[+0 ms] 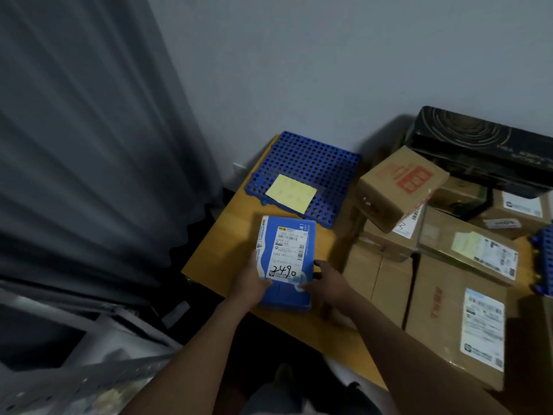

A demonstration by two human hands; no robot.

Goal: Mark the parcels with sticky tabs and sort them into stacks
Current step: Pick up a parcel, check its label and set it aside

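Blue parcel sits between both hands, over the near-left part of the table; can't tell if it rests on the surface or is lifted just off it. Label up, "2490" handwritten at the near end. The long axis runs away from the person, near short end at the hands, far short end pointing at the sticky pad.

Left hand is clamped on the near-left edge, thumb on top, fingers underneath. Right hand pinches the near-right corner, thumb on the top face, one finger lying along the right edge; looks the looser hold.

The pad lies just beyond the far end, on the near edge of the blue grid mat, not touching the parcel. It's roughly on the parcel's centre line, a bit to the right, so the right hand is marginally nearer. Likely the right lets go and reaches forward over the parcel for a tab while the left steadies.

Cardboard parcels are stacked to the right of the right hand, close by.
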